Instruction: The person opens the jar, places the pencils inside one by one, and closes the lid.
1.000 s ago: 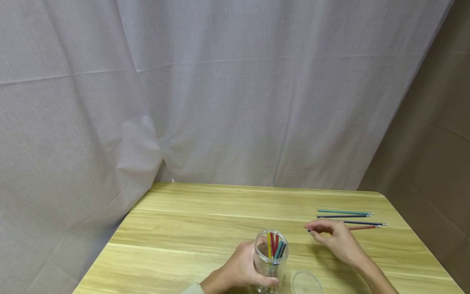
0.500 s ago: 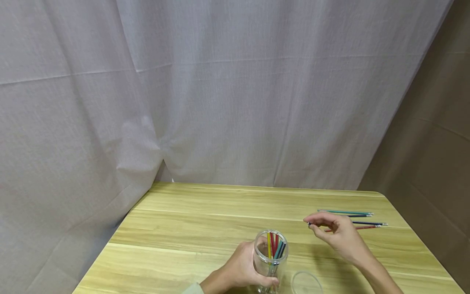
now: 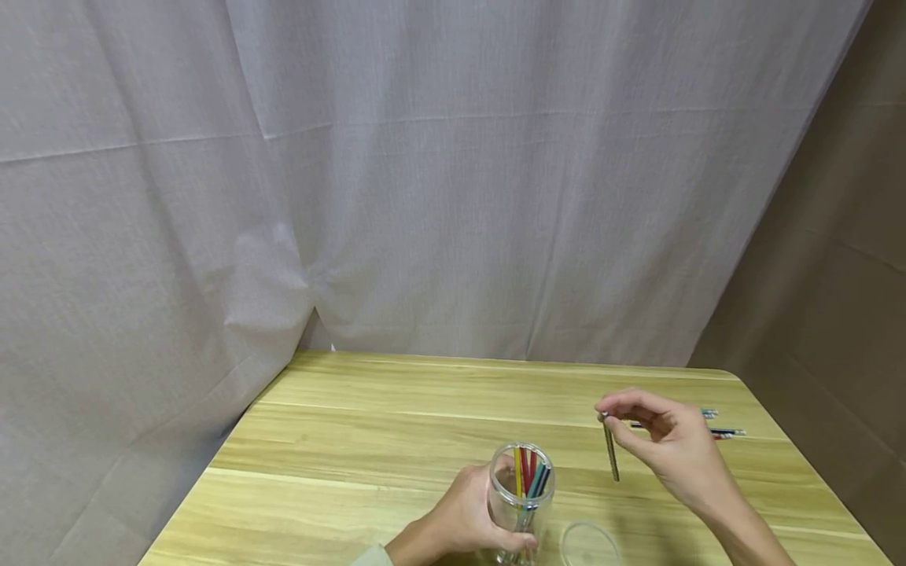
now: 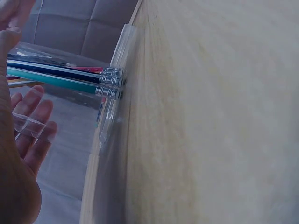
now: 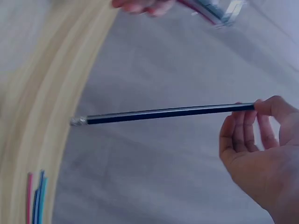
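Observation:
My left hand (image 3: 470, 511) grips a clear jar (image 3: 504, 511) from its left side, fingers and thumb around it. Yellow, red, teal and dark blue pencils (image 3: 529, 475) stand inside. In the left wrist view their eraser ends (image 4: 111, 83) are at the jar's bottom. To the right and higher up, my right hand (image 3: 683, 456) pinches one end of a dark blue pencil (image 5: 168, 113) between thumb and fingertips. This pencil hangs nearly upright above the table, its eraser end down.
Behind my right hand, several pencils (image 3: 729, 431) lie on the wooden table (image 3: 396, 401), partly hidden by the hand. A clear round lid (image 3: 591, 544) lies just right of the jar. Grey curtain (image 3: 439, 196) stands beyond the table.
My right hand has risen and shifted slightly right and away, and the pencil in it has swung from pointing out of sight to hanging visibly downward. The left hand and jar stay still.

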`<act>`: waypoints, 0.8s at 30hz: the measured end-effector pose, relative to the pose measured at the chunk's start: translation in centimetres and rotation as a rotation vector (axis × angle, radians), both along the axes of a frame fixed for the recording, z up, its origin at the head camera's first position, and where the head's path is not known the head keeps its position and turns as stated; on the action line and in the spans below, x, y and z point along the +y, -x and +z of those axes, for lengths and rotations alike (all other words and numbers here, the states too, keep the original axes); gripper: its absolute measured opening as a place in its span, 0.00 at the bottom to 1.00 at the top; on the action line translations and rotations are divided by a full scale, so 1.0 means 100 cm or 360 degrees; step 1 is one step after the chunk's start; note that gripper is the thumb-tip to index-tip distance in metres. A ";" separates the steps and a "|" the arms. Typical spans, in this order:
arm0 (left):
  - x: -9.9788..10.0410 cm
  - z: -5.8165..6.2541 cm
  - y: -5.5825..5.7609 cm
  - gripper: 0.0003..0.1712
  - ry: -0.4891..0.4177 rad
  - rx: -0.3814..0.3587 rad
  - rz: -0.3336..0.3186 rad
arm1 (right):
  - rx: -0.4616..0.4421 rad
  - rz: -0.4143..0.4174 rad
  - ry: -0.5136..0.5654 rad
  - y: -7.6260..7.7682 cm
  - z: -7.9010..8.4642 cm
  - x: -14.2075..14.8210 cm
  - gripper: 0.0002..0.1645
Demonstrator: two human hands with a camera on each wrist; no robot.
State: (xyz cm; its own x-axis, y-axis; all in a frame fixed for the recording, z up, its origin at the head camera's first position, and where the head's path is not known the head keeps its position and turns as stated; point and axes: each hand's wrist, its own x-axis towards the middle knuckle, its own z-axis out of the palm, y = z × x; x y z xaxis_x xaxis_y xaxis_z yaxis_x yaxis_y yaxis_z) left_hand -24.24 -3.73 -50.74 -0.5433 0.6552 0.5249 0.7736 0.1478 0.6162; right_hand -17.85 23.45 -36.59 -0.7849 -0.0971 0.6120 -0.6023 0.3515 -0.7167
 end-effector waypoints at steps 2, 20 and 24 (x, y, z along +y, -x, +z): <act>0.000 0.000 0.000 0.36 -0.0001 -0.0022 -0.0012 | -0.0045 0.0026 0.0103 -0.006 0.007 -0.002 0.11; -0.001 0.000 0.000 0.38 0.0002 -0.0001 -0.0003 | 0.0101 0.0392 0.0801 -0.033 0.053 -0.003 0.18; 0.000 0.001 0.000 0.38 -0.0003 -0.0016 -0.0009 | 0.0106 0.0476 0.1019 -0.036 0.057 -0.001 0.22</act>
